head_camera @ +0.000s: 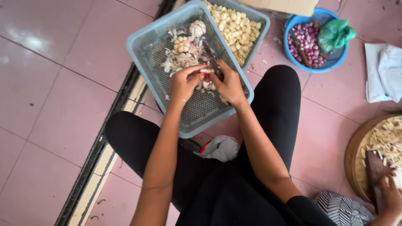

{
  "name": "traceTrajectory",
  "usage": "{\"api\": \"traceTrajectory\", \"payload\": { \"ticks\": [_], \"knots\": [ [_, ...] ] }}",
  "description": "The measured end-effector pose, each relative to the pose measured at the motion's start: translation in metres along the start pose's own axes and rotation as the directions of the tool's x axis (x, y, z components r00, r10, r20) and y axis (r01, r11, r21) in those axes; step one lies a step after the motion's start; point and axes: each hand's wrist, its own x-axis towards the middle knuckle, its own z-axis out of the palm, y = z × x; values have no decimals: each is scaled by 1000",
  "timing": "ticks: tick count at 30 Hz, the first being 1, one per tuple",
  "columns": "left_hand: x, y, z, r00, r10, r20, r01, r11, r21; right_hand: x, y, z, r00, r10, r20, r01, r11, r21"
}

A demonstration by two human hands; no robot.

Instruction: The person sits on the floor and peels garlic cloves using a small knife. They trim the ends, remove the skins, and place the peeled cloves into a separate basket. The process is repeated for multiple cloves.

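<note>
Over the pale blue plastic mesh basket (165, 35), the left hand (184, 83) pinches a small garlic clove (206, 73). The right hand (230, 86) is closed around a dark-bladed knife (211, 58) whose blade meets that clove. Papery unpeeled garlic bulbs (186, 46) lie just beyond.

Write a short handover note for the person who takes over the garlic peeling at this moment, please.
Left hand: fingers pinch a garlic clove over the pale blue perforated plastic basket.
Right hand: holds a small dark-bladed knife against that clove.
Done: a heap of peeled cream-coloured cloves fills the second pale blue basket behind.
Left: several unpeeled white garlic bulbs and loose skins lie in the front basket.
Nearby: a round blue plastic bowl of small purple shallots; another person's hand works at a round wooden board.
</note>
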Motion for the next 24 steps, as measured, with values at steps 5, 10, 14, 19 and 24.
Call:
{"api": "traceTrajectory", "payload": {
  "ticks": [5, 10, 14, 19, 24],
  "knots": [
    [-4, 4, 6, 974, 160, -158, -169, 985, -45, -3, -13, -5, 982, 169, -80, -178, 978, -112],
    [-6, 33, 13, 862, 449, -237, -338, 856, 391, -10, -26, 4, 995, -44, -89, 21, 970, -244],
    [-5, 46, 19, 841, 477, -257, -363, 848, 385, -8, -27, 10, 998, 45, -44, -53, 974, -221],
    [-8, 52, 15, 825, 512, -239, -386, 819, 424, -9, -24, 11, 1000, 8, 2, -7, 965, -260],
    [-10, 56, 15, 815, 521, -253, -396, 820, 413, -7, -21, 14, 1000, -4, 26, 11, 956, -293]
  ]
}}
